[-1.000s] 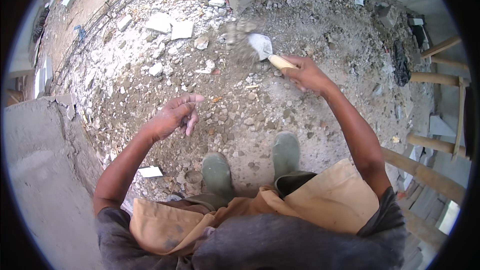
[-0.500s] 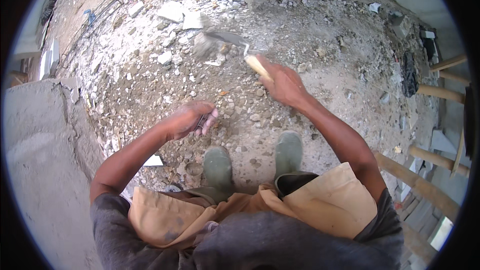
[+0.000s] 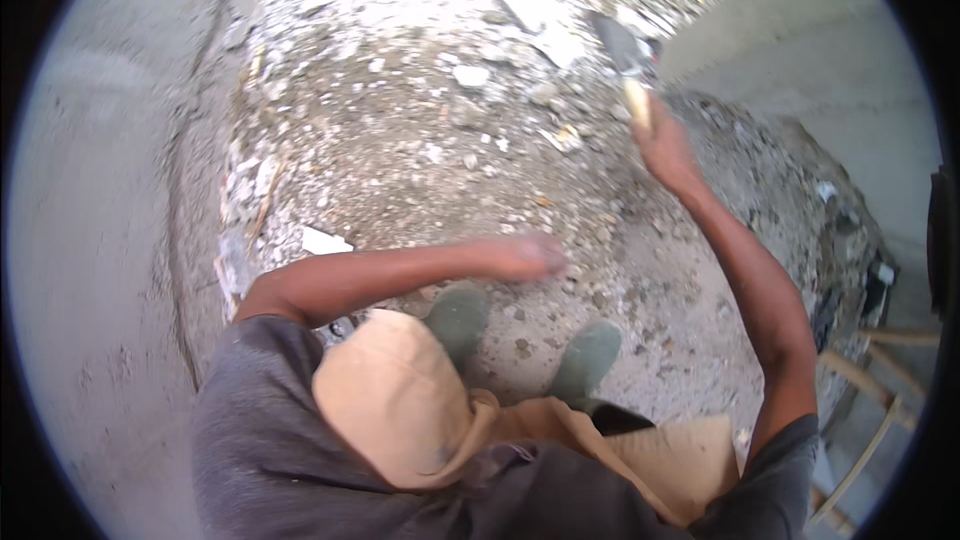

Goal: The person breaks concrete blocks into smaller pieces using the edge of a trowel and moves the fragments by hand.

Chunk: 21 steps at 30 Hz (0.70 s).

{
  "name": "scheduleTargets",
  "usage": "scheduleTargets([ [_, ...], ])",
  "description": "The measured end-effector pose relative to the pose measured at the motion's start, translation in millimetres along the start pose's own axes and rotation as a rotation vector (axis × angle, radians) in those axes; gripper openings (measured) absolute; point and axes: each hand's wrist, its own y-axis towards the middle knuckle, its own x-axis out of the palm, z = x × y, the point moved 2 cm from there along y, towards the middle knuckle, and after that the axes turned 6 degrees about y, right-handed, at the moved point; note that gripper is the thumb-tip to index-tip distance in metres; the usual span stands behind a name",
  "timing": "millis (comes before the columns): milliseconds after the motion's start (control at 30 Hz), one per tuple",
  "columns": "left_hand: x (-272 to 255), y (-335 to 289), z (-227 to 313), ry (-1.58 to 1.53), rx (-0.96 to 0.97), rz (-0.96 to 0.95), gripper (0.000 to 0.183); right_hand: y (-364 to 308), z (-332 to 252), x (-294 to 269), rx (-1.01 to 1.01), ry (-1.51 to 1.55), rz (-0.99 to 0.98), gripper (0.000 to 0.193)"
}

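Observation:
My right hand [image 3: 666, 146] is closed around the pale wooden handle of a trowel [image 3: 617, 44]. Its dark grey blade points away from me over the rubble, near the foot of a grey wall; whether it touches anything is unclear. Across the front of my body stretches my left arm, and my left hand [image 3: 530, 257] hangs over the gravelly ground. Motion smears its fingers, so I cannot make out whether it holds anything. Below are my green rubber boots [image 3: 588, 358], standing on the dirt.
Broken stone, white chunks [image 3: 470, 76] and grit cover the ground [image 3: 400, 160]. A grey plastered wall [image 3: 100, 190] runs along the left. Another grey wall [image 3: 800, 30] rises at the far right. Wooden poles [image 3: 855, 378] stand at the lower right, and a white flat piece [image 3: 325, 241] lies beside my left forearm.
The view has swung rightward in the scene's layout, with the wall now larger on the left. My right hand has carried the trowel forward and right; my left hand has moved right.

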Motion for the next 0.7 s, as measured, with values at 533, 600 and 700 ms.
scheduleTargets([
  [533, 101.3, 7.9, -29.9, 0.713, 0.276, -0.329, 0.025, 10.8, -147.0, 138.8, 0.144, 0.398, -0.047, 0.059],
  [600, 103.7, -5.5, -29.9, 0.688, 0.229, -0.366, 0.025, 18.9, -112.1, 118.8, 0.182, 0.315, 0.176, 0.059],
  [700, 99.9, -19.8, -29.7, 0.662, 0.177, -0.447, 0.025, -17.5, -44.4, 103.5, 0.413, 0.123, 0.340, 0.061],
])
